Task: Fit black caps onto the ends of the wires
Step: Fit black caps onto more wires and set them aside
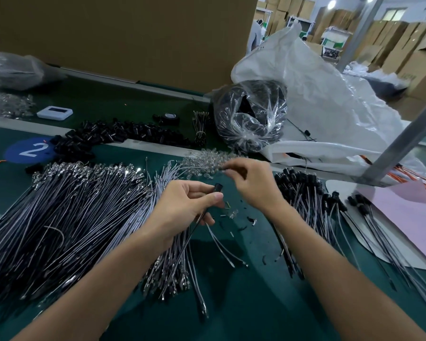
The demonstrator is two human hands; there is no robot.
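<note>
Cardboard wall (133, 33) fills the view from ten to twelve o'clock, and a white woven sack (317, 107) slumps at two o'clock. The green counter (231, 303) carries the rest. A broad heap of bare wires (59, 217) fans out at nine o'clock, metal terminals at the far ends. A clear bag of black parts (251, 114) sits at one o'clock against the sack. Capped wires (305, 205) lie at three o'clock, partly on a pink sheet (408, 212). A loose pile of black caps (103, 139) stretches at ten o'clock beside a blue disc marked 2 (30, 150). Clear bulbs (202, 163) lie heaped just beyond the hands.

The left hand (185, 205), at centre, pinches a black cap (218, 188) between thumb and fingers, and a wire (190, 235) trails down from its palm. The right hand (253, 185) reaches to the near edge of the bulbs, thumb and forefinger pressed together; what they pinch I cannot tell. Small scraps lie on the counter below both hands.
</note>
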